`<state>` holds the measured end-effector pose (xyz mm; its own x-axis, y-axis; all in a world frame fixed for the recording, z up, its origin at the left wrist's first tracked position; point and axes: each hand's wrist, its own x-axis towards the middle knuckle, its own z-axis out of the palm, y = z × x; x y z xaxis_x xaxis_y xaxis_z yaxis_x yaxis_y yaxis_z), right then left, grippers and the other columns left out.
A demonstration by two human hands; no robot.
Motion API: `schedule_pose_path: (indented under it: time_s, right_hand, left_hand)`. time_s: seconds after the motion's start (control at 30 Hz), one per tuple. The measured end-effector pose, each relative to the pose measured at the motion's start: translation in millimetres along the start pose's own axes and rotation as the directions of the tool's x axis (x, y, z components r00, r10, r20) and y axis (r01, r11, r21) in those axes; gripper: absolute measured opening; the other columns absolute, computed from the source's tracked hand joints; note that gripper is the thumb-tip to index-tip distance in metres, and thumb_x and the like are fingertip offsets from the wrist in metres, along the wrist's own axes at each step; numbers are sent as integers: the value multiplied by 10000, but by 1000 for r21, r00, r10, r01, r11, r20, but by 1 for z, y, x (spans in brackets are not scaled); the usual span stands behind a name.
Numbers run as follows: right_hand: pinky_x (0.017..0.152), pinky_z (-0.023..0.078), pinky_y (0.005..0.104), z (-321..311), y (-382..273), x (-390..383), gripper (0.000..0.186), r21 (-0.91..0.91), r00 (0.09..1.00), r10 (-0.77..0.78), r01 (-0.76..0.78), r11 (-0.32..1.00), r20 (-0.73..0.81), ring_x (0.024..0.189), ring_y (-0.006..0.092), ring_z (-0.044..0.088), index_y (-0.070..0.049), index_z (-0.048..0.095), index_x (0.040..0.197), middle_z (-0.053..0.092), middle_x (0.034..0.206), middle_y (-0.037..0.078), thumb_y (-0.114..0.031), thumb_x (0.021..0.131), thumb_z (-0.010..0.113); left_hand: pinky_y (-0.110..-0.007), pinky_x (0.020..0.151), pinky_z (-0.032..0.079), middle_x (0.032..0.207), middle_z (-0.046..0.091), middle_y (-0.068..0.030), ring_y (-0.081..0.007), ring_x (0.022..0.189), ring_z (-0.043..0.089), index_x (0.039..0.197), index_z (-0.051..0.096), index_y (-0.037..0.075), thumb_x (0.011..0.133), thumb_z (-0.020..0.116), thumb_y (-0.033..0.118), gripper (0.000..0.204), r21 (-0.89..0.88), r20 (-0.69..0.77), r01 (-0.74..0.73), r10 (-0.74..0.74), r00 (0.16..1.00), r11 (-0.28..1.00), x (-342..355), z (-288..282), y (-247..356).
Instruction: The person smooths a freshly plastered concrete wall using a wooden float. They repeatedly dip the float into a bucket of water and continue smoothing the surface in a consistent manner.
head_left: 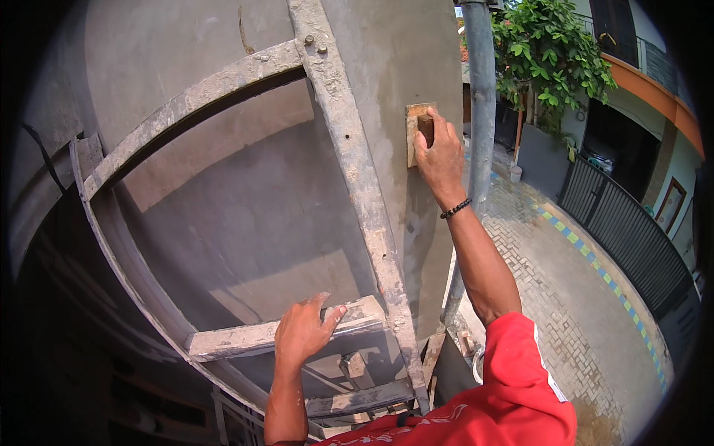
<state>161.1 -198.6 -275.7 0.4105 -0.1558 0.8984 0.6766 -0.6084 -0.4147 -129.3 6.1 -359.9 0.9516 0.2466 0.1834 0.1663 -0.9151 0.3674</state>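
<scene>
My right hand (442, 162) is closed on the handle of a wooden plastering float (413, 137), whose flat board lies against the grey plastered wall (387, 67) close to its right edge. A dark beaded bracelet circles that wrist. Lower down, my left hand (303, 331) is at a cement-crusted crossbar (238, 340) of a frame, with thumb and fingers apart and nothing visible in them. Part of its fingers is hidden, and I cannot tell whether it presses on the bar.
A spattered upright (357, 160) and a curved top bar (193, 93) stand before the wall. Right of my right hand rises a grey metal pole (481, 97). Lumber lies below the crossbar. Far below runs a paved lane (573, 297) with a dark gate (621, 223) and a leafy tree (547, 56).
</scene>
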Motion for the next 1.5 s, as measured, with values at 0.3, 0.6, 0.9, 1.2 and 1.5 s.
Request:
schedule_pose_path:
  time_s: [0.3, 0.6, 0.9, 1.2, 1.5]
  right_hand:
    - [851, 546, 430, -29, 32, -81, 455, 55, 982, 31, -42, 998, 188, 947, 361, 668, -30, 616, 1295, 648, 1050, 181, -86, 846, 665]
    - [842, 542, 456, 4, -2, 29, 498, 18, 999, -41, 42, 999, -21, 944, 374, 655, -73, 582, 1350, 630, 1065, 188, -111, 861, 667]
    - [819, 539, 465, -21, 41, -97, 484, 67, 971, 23, -40, 997, 239, 933, 366, 642, -47, 589, 1326, 590, 972, 171, -130, 860, 688]
    - [819, 528, 462, 1, 27, -13, 557, 34, 1000, -12, 11, 999, 14, 933, 366, 617, -108, 532, 1404, 564, 989, 173, -121, 869, 684]
    - [912, 492, 489, -50, 141, -430, 445, -235, 627, 651, -618, 750, 428, 1071, 427, 580, -48, 579, 1319, 590, 1134, 239, -115, 885, 650]
  left_hand:
    - [-522, 889, 520, 1043, 711, -280, -470, 1025, 669, 1247, 688, 65, 927, 628, 521, 560, 21, 54, 50, -51, 997, 999, 5, 1, 5]
    - [-529, 888, 524, 1081, 712, -264, -466, 1014, 673, 1249, 689, 56, 944, 608, 528, 568, 21, 29, 50, -50, 998, 999, -3, -2, 8]
    - [-522, 899, 518, 1057, 712, -268, -464, 1034, 663, 1242, 694, 64, 941, 607, 534, 565, 57, 32, 24, -26, 999, 998, 5, 4, 5]
    - [-473, 900, 505, 1059, 721, -239, -416, 1016, 666, 1208, 715, 67, 938, 632, 449, 475, 46, -52, 0, 3, 999, 999, -1, 9, 6]
    - [-487, 892, 517, 1068, 716, -263, -464, 945, 678, 1225, 696, 27, 960, 625, 437, 493, 78, -72, -182, 187, 980, 980, 11, 15, -3]
